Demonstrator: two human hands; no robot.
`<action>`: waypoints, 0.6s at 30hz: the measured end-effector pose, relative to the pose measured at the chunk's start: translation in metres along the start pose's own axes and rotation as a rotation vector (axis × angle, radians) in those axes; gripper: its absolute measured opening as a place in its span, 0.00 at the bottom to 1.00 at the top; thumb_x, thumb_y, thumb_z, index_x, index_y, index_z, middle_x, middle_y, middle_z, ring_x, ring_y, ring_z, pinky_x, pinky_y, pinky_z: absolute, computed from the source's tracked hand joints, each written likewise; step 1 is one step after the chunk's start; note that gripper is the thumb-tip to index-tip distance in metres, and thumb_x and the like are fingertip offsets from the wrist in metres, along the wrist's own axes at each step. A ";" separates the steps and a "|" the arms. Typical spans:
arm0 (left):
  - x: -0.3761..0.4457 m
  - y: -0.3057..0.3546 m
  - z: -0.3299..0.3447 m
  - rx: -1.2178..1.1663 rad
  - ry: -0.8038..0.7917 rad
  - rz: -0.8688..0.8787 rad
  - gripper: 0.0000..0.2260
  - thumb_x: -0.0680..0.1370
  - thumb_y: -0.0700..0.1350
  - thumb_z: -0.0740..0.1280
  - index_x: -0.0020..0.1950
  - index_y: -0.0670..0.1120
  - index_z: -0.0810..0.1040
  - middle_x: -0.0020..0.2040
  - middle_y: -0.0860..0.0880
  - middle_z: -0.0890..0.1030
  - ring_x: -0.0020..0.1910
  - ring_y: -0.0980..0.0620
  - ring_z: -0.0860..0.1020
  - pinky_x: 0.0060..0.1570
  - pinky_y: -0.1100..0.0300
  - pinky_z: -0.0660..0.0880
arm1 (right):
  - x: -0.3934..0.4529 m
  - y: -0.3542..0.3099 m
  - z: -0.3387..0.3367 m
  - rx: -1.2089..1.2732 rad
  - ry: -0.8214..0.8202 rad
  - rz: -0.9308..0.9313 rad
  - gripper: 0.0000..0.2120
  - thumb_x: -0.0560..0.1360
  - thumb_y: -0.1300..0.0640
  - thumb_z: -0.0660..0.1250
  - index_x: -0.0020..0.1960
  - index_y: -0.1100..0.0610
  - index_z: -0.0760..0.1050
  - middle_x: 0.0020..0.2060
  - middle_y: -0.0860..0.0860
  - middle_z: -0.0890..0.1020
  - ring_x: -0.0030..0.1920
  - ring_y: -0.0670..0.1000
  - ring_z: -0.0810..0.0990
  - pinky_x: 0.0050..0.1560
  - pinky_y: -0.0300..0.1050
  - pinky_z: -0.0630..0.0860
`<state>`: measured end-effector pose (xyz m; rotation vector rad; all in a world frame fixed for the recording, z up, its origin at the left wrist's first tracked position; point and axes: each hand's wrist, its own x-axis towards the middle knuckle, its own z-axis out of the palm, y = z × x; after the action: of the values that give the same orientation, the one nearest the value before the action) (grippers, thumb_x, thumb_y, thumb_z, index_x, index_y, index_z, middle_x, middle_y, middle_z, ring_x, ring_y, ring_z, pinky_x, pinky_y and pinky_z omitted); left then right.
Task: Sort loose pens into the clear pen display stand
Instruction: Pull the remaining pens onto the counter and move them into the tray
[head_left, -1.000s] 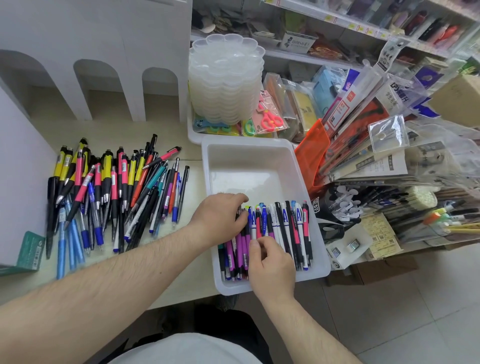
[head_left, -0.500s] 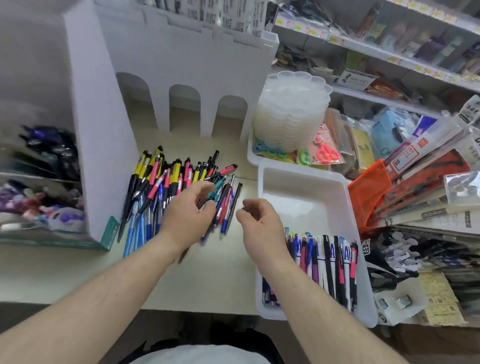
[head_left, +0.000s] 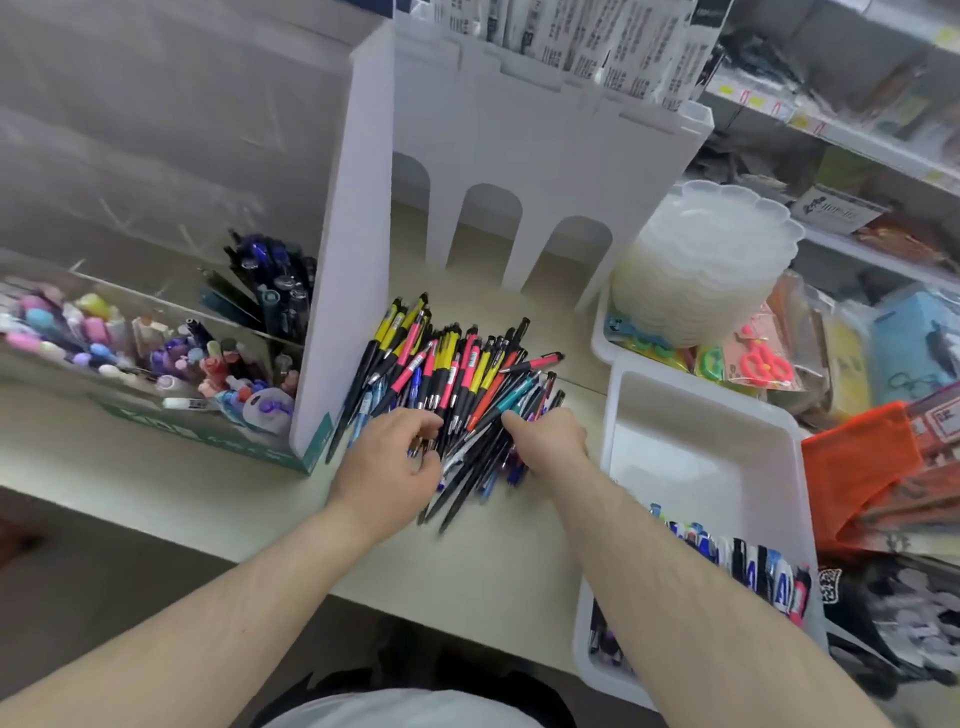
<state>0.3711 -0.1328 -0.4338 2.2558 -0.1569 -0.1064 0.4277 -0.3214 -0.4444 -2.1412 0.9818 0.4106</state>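
A pile of loose pens, black with yellow, pink, blue and teal parts, lies on the cream counter. My left hand is at the pile's near left edge, its fingers and thumb curled round a few pens. At the near right edge my right hand curls its fingers down into the pens, with the thumb on a teal one. The clear pen display stand is at the left, with several pens upright in its compartments. A white tray at the right holds a row of sorted pens at its near end.
A tall white panel stands between the stand and the pile. Behind the pile is a white arched rack. A stack of clear plastic dishes sits at the back right, and packaged stationery crowds the right side.
Both hands have left the tray and moved left onto the loose pile, where they now close on pens. The view has swung left, so the clear stand is now in sight.
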 end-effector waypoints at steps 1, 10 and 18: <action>-0.003 -0.002 0.005 0.101 -0.019 0.088 0.13 0.76 0.45 0.66 0.60 0.49 0.78 0.53 0.56 0.77 0.54 0.56 0.75 0.56 0.61 0.72 | 0.000 0.001 -0.002 0.011 -0.007 -0.006 0.20 0.71 0.41 0.71 0.48 0.59 0.76 0.47 0.55 0.82 0.37 0.54 0.77 0.36 0.47 0.75; -0.011 -0.006 0.032 0.472 -0.343 0.098 0.06 0.80 0.52 0.60 0.54 0.53 0.71 0.47 0.55 0.79 0.45 0.51 0.78 0.45 0.56 0.73 | -0.008 0.013 -0.008 -0.062 -0.079 -0.048 0.18 0.70 0.44 0.77 0.49 0.56 0.77 0.46 0.54 0.82 0.35 0.51 0.78 0.32 0.44 0.76; -0.009 -0.006 0.043 0.417 -0.297 0.129 0.07 0.80 0.55 0.60 0.54 0.53 0.73 0.49 0.56 0.77 0.46 0.54 0.77 0.44 0.58 0.73 | -0.011 0.013 0.000 -0.102 -0.076 -0.009 0.33 0.56 0.37 0.78 0.53 0.53 0.75 0.49 0.53 0.81 0.43 0.53 0.83 0.40 0.49 0.83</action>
<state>0.3570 -0.1606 -0.4656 2.6255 -0.5236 -0.3690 0.4104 -0.3216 -0.4449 -2.2028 0.9261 0.5447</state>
